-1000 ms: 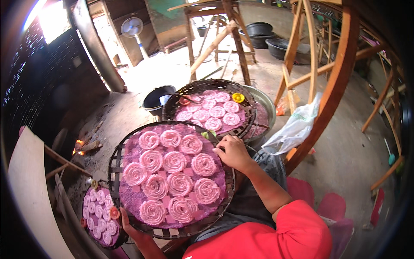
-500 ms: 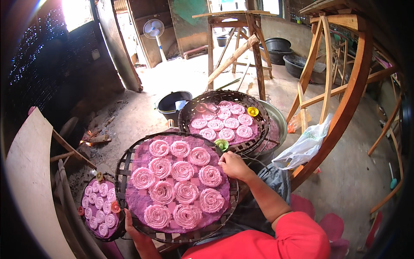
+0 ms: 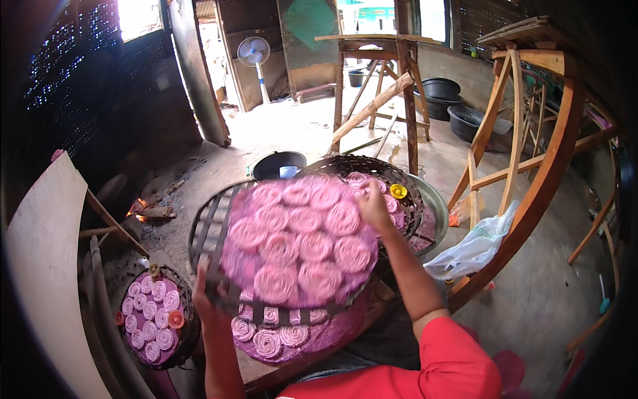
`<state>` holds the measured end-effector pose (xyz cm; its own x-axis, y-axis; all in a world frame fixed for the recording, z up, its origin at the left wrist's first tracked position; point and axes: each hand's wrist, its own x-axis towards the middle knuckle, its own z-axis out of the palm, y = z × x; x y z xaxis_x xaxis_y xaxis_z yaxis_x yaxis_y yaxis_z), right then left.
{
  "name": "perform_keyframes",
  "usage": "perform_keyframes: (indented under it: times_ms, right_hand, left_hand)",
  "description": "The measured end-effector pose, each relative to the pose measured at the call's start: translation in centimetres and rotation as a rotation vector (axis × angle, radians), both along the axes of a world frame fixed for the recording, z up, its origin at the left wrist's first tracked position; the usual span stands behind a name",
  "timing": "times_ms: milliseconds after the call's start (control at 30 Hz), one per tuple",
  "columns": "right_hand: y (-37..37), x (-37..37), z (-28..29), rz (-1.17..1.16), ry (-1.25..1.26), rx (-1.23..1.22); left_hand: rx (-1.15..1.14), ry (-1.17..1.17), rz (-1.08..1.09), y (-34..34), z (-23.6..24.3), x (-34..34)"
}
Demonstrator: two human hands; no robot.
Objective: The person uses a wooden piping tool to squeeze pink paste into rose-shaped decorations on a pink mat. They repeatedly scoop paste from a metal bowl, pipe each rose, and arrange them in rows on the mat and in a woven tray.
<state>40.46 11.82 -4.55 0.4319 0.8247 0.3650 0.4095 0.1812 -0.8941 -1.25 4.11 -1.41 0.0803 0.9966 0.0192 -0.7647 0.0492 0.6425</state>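
Note:
A round woven tray (image 3: 211, 219) hangs tilted in front of me, lined with a pink-purple cloth (image 3: 229, 256) that carries several pink swirled rosettes of dough strands (image 3: 280, 247). My left hand (image 3: 207, 296) is closed on its near left rim. At the far right edge my right hand (image 3: 373, 207) is closed too; blur hides whether its fingers also catch the cloth. Directly beneath lies a second pink-purple cloth (image 3: 332, 339) with similar rosettes (image 3: 267, 343), partly covered by the lifted tray.
Behind it, another rosette-filled basket (image 3: 415, 199) with a yellow flower-shaped piece (image 3: 398, 191) rests over a metal basin (image 3: 435, 216). A smaller rosette tray (image 3: 151, 319) sits at left, below a small fire (image 3: 138, 209). Wooden frames (image 3: 531, 166) and a plastic bag (image 3: 475, 249) stand right.
Both hands have raised the tray and shifted it right and away from me, partly covering the basket behind. The rosettes underneath have come into view.

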Motion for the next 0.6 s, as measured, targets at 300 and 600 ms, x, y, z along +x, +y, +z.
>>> perform_keyframes:
  times_ms: [300,600]
  right_hand:
    - [6.8,15.3,-3.7,-0.358,-0.233,-0.050]
    - [0.4,15.6,-9.3,-0.298,-0.204,-0.045]
  left_hand:
    - [0.126,0.275,0.264,3.1,5.0,-4.8]
    - [-0.057,0.216,0.832,-9.9,1.5,-18.4]
